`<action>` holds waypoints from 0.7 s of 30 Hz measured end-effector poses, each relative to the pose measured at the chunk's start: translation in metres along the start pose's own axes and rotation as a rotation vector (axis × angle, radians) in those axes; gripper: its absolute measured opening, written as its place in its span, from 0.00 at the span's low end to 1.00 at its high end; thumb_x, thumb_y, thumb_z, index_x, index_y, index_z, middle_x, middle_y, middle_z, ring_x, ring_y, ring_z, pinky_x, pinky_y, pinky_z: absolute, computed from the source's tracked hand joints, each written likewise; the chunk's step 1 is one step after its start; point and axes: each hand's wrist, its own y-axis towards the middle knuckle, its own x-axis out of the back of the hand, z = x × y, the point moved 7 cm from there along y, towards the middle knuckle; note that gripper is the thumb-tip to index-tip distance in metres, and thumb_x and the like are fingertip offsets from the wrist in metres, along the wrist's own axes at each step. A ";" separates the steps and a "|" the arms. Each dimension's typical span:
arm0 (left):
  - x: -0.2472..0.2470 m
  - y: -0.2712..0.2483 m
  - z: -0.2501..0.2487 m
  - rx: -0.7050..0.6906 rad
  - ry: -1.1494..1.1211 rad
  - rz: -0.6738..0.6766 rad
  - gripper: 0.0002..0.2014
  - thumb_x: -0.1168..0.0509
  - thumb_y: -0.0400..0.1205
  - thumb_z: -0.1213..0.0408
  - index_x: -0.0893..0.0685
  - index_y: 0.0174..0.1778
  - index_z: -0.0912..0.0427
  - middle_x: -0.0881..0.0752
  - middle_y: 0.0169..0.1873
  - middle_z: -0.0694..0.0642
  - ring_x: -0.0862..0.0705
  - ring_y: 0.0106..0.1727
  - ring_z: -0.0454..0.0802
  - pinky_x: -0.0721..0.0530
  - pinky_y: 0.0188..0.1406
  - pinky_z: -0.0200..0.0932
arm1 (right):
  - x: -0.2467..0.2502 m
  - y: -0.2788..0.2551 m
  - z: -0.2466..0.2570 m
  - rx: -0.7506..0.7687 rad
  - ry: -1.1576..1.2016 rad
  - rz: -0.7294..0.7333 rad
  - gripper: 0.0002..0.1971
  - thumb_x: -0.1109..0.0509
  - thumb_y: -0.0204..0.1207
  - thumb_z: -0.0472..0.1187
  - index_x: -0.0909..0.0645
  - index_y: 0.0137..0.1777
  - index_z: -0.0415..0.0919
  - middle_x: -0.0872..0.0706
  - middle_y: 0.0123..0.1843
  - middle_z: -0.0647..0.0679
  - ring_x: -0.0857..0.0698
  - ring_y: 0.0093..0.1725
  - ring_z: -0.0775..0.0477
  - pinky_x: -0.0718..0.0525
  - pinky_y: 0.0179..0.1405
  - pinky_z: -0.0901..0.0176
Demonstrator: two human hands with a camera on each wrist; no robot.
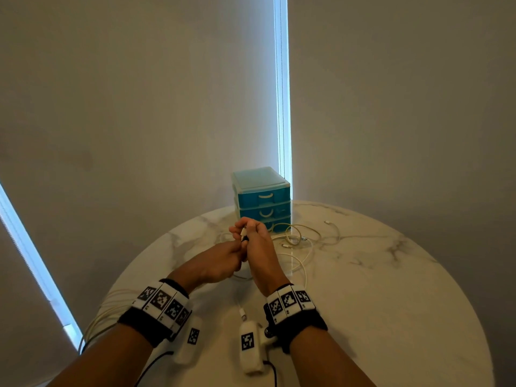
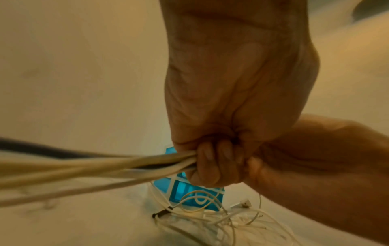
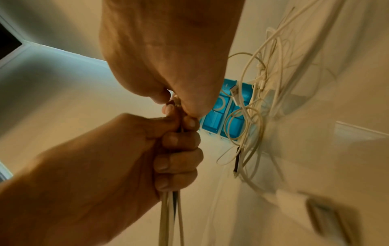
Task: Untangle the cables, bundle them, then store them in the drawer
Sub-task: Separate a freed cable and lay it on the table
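Cables first: I have a gathered group of strands (image 3: 170, 214), several pale and one dark, clamped in my left hand (image 1: 223, 259), whose fingers are curled fully round them above the middle of the counter (image 1: 391, 289). My right hand (image 1: 258, 244) sits just above it, touching it, thumb and fingertips pinched tight on what looks like the plug ends at the top of that group. So both grips are closed on the same strands, none slack. From the left fist the strands run off toward the near left, and loops of pale cable hang over the counter's near left edge.

Farther out, a loose pile of white cables (image 1: 296, 237) lies on the counter to the far right of my hands, overlapping and looped, with at least one dark-tipped end among them. It looks not yet sorted.

Behind it, at the far edge, stands the blue drawer unit (image 1: 261, 201), three drawers, all appearing closed.

My judgement: the work is partly along. One group is being evened up for bundling; the far pile needs untangling, nothing is tied off that I can see, and nothing is stored.
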 end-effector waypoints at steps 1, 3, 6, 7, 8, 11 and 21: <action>0.002 0.001 -0.001 0.010 -0.028 -0.011 0.10 0.44 0.90 0.72 0.19 0.56 0.54 0.17 0.45 0.51 0.23 0.40 0.46 0.21 0.39 0.39 | -0.001 0.001 0.001 0.030 -0.038 -0.004 0.15 0.46 0.98 0.47 0.18 0.68 0.44 0.09 0.64 0.47 0.11 0.67 0.52 0.12 0.69 0.52; 0.005 0.004 -0.003 0.034 -0.105 -0.027 0.11 0.43 0.89 0.74 0.19 0.59 0.56 0.17 0.44 0.52 0.22 0.39 0.47 0.22 0.35 0.37 | -0.003 0.001 0.005 0.090 -0.110 -0.010 0.16 0.49 0.98 0.48 0.19 0.67 0.49 0.10 0.65 0.52 0.13 0.68 0.55 0.12 0.66 0.53; 0.007 0.009 -0.003 0.083 -0.214 -0.076 0.11 0.43 0.88 0.76 0.20 0.51 0.56 0.17 0.42 0.56 0.20 0.40 0.49 0.21 0.34 0.39 | -0.001 -0.001 0.010 0.141 -0.126 -0.039 0.17 0.50 0.98 0.48 0.18 0.65 0.49 0.10 0.63 0.52 0.13 0.66 0.53 0.13 0.67 0.52; 0.007 0.011 -0.002 0.097 -0.255 -0.090 0.11 0.44 0.89 0.75 0.19 0.51 0.57 0.17 0.42 0.57 0.20 0.40 0.50 0.21 0.34 0.40 | 0.001 -0.002 0.011 0.144 -0.114 -0.056 0.17 0.50 0.98 0.47 0.18 0.65 0.48 0.11 0.62 0.51 0.13 0.65 0.51 0.13 0.66 0.53; 0.005 0.013 -0.002 0.109 -0.293 -0.103 0.11 0.45 0.90 0.74 0.18 0.53 0.60 0.17 0.41 0.58 0.20 0.40 0.50 0.22 0.34 0.39 | 0.003 -0.003 0.012 0.142 -0.105 -0.072 0.16 0.50 0.98 0.46 0.18 0.64 0.47 0.11 0.61 0.50 0.13 0.64 0.50 0.12 0.65 0.52; 0.002 0.016 -0.001 0.115 -0.367 -0.118 0.13 0.47 0.93 0.71 0.16 0.61 0.68 0.19 0.38 0.58 0.23 0.36 0.48 0.24 0.31 0.38 | 0.008 -0.003 0.011 0.130 -0.094 -0.093 0.16 0.49 0.97 0.46 0.19 0.62 0.47 0.12 0.59 0.49 0.13 0.62 0.49 0.12 0.68 0.44; 0.029 0.026 0.011 0.083 -0.506 -0.306 0.21 0.52 0.95 0.42 0.19 0.54 0.51 0.18 0.40 0.49 0.29 0.34 0.46 0.31 0.31 0.42 | 0.046 0.014 0.007 -0.009 0.504 -0.174 0.17 0.44 0.97 0.48 0.19 0.75 0.42 0.07 0.67 0.44 0.08 0.68 0.47 0.13 0.73 0.50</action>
